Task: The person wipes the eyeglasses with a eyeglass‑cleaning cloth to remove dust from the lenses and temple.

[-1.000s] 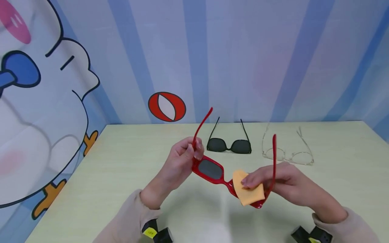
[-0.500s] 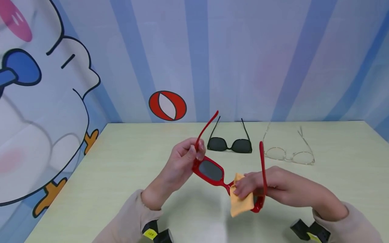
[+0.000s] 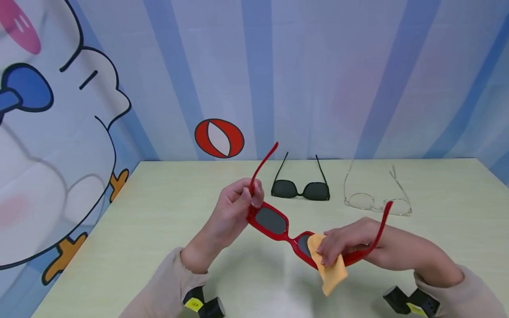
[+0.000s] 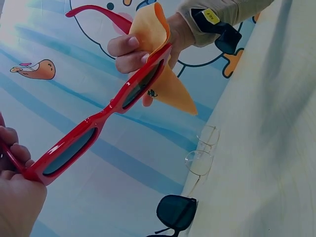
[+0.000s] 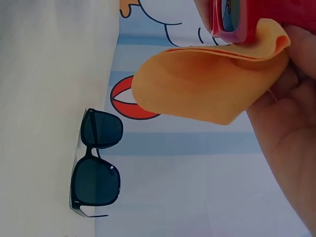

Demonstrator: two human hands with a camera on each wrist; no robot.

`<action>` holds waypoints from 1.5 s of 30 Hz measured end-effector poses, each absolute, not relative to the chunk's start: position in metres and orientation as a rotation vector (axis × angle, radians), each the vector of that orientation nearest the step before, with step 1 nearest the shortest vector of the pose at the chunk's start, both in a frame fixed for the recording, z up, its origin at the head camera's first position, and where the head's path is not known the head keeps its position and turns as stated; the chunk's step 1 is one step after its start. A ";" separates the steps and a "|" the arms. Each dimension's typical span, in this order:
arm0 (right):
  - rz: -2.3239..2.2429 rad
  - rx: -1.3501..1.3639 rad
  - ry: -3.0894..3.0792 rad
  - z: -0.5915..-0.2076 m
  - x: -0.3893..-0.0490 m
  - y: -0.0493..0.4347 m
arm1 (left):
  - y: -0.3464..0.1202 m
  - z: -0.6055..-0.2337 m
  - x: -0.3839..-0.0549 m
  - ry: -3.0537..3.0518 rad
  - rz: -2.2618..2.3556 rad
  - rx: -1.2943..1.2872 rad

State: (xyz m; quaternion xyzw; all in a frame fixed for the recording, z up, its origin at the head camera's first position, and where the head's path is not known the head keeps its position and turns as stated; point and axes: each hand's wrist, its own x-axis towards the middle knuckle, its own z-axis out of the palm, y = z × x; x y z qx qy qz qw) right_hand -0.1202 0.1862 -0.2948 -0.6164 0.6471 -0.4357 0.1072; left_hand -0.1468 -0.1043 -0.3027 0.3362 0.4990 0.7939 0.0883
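Observation:
Red-framed sunglasses with dark lenses are held above the table, temples spread and the frame slanting down to the right. My left hand grips them at the left hinge and temple. With my right hand I pinch a yellow-orange cleaning cloth around the right lens, and much of that lens is covered. In the left wrist view the cloth folds over both sides of the frame. The right wrist view shows the cloth hanging beneath the red rim, between my fingers.
Black sunglasses stand on the table behind the held pair, temples towards the wall. Thin-framed clear eyeglasses lie to their right. A striped blue backdrop with cartoon prints rises behind the pale table.
My right hand has rubbed the cloth left, then back right, along the right lens. The right temple has swung outward to the right. The left hand keeps its grip, shifting slightly.

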 end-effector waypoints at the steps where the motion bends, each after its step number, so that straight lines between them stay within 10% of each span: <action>1: -1.274 -1.791 1.918 -0.294 -0.119 0.186 | -0.105 -0.303 -0.147 1.483 2.365 1.002; 45: -1.281 -1.636 2.006 -0.294 -0.116 0.176 | -0.100 -0.302 -0.140 1.419 2.359 1.006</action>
